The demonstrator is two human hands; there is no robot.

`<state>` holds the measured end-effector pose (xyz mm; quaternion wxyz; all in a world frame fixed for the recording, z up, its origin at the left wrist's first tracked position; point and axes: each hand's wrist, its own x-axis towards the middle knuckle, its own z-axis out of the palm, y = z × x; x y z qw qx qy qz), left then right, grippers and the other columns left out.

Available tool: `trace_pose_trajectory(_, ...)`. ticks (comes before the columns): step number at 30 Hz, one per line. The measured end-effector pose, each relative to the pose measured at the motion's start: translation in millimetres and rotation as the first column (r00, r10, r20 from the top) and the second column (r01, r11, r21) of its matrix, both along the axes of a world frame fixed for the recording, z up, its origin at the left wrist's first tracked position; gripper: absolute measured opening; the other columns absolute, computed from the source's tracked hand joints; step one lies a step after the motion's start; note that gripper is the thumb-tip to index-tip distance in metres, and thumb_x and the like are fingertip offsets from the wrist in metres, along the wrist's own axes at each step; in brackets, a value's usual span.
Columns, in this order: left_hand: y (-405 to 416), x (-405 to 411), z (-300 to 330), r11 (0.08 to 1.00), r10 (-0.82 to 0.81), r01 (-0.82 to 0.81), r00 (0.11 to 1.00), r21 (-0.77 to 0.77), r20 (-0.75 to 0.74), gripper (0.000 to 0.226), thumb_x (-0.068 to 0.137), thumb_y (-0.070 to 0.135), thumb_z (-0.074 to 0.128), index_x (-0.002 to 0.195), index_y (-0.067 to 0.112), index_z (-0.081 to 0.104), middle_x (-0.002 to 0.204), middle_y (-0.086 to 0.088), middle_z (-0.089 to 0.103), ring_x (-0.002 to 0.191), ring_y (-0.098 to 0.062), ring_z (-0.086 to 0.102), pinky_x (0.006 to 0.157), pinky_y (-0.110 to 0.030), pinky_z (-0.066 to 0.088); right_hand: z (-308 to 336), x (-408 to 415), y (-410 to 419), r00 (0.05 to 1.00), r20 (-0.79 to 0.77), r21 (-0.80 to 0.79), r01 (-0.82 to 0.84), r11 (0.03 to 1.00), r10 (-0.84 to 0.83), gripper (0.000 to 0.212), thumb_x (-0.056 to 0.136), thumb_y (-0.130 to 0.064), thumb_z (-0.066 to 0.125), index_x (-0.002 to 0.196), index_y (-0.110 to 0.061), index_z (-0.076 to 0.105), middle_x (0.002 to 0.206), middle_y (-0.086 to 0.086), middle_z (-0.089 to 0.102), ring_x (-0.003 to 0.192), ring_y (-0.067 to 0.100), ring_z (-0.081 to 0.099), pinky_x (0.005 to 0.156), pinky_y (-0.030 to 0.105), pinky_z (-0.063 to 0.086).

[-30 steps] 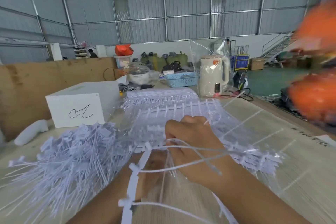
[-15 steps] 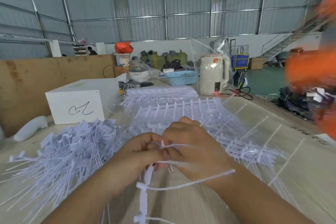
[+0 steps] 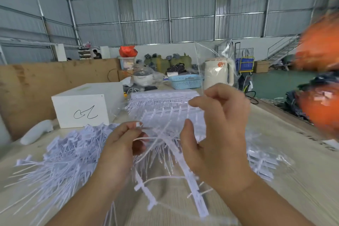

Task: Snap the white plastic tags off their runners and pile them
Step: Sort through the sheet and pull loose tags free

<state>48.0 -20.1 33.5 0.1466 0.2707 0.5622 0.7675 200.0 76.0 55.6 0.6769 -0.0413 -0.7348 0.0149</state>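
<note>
Tags mid-snap, held above tabletop between both hands, just right of loose pile. Left hand pinches tag end between thumb and fingers. Right hand raised, fingers loosely curled; whether it grips runner, cannot tell. Runner hangs down toward viewer. Judged step: pulling tags free. Next: drop freed tags onto pile left of hands, regrip runner. Behind pile: white box; beyond, unsnapped stack, blue basket, metal-walled hall.
</note>
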Motion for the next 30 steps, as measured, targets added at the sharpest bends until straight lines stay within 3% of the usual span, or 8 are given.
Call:
trace_pose_trajectory(4,-6.4,-3.6,6.1,0.995,-0.025,0.012,0.991,0.104,0.131,0.018,0.093,0.010,0.053,0.107,0.002,0.061,0.074,-0.012,0.065,0.043,-0.015,0.049,0.040,-0.020,0.042,2.5,-0.5,-3.3,0.999,0.015,-0.028,0.046,0.999,-0.045,0.052,0.069,-0.002,0.067,0.113,-0.016,0.044,0.113,0.004,0.039,0.102,0.023,0.041,0.085,0.040,0.037)
trace_pose_trajectory(8,-8.1,-6.5,8.7,0.985,-0.066,0.039,0.985,0.171,0.157,0.015,0.092,0.012,0.053,0.105,0.006,0.059,0.068,-0.006,0.065,0.040,-0.013,0.045,0.039,-0.018,0.040,-2.9,-6.7,6.1,0.923,0.306,-0.513,-0.046,0.857,0.233,0.057,0.084,-0.021,0.068,0.117,-0.042,0.027,0.096,-0.016,0.049,0.085,0.003,0.054,0.072,0.027,0.046)
trace_pose_trajectory(10,-8.3,-6.2,10.2,0.977,-0.118,0.090,0.983,0.191,0.138,0.006,0.091,0.009,0.053,0.095,0.012,0.057,0.062,-0.003,0.059,0.038,-0.012,0.040,0.039,-0.017,0.037,-8.3,-9.6,15.2,0.863,0.379,-0.616,-0.032,0.787,0.332,0.060,0.084,-0.023,0.069,0.118,-0.048,0.025,0.087,-0.014,0.055,0.074,0.002,0.059,0.067,0.026,0.049)
trace_pose_trajectory(15,-9.0,-6.0,9.3,0.944,-0.286,0.256,0.949,0.208,0.133,0.010,0.084,0.010,0.053,0.091,0.016,0.055,0.056,-0.003,0.048,0.036,-0.011,0.032,0.035,-0.016,0.029,-1.3,-5.1,16.4,0.753,0.062,-0.751,-0.397,0.528,0.655,0.105,0.074,-0.017,0.076,0.138,-0.067,0.011,0.103,-0.007,0.067,0.064,0.039,0.062,0.070,0.048,0.060)
trace_pose_trajectory(18,-7.6,-9.9,7.7,0.979,-0.191,0.180,0.975,0.099,0.114,0.013,0.082,0.009,0.058,0.094,0.012,0.059,0.054,-0.003,0.047,0.036,-0.012,0.031,0.036,-0.015,0.026,4.1,2.4,9.2,0.616,-0.053,-0.677,-0.601,0.425,0.786,0.108,0.069,-0.026,0.077,0.134,-0.075,0.007,0.124,-0.008,0.063,0.054,0.034,0.048,0.070,0.060,0.054)
trace_pose_trajectory(23,-7.3,-22.8,-1.2,0.977,0.029,-0.072,0.978,-0.200,-0.209,0.014,0.089,0.003,0.060,0.090,0.012,0.070,0.056,-0.001,0.062,0.035,-0.012,0.040,0.035,-0.013,0.029,14.0,10.3,3.9,0.501,-0.224,-0.639,-0.723,0.263,0.836,0.094,0.072,-0.034,0.074,0.135,-0.073,0.016,0.134,-0.006,0.059,0.054,0.024,0.059,0.067,0.034,0.057)
trace_pose_trajectory(26,-7.4,-25.3,-3.2,0.953,-0.002,-0.066,0.975,-0.295,-0.224,0.014,0.090,0.009,0.063,0.092,0.018,0.074,0.073,0.000,0.073,0.050,-0.007,0.059,0.048,-0.015,0.043,15.2,13.1,7.8,0.646,-0.340,-0.590,-0.712,0.381,0.683,0.067,0.080,-0.039,0.063,0.139,-0.046,0.032,0.113,0.000,0.069,0.049,0.018,0.055,0.056,0.030,0.053)
trace_pose_trajectory(30,-8.4,-31.7,-6.2,0.944,-0.072,0.019,0.986,-0.329,-0.149,0.012,0.093,0.009,0.061,0.096,0.013,0.072,0.076,-0.005,0.072,0.055,-0.012,0.060,0.052,-0.025,0.041,9.9,8.7,25.4,0.945,-0.147,-0.685,-0.310,0.660,0.291,0.020,0.089,-0.010,0.057,0.095,-0.029,0.058,0.073,0.009,0.062,0.050,0.020,0.049,0.044,0.039,0.041)
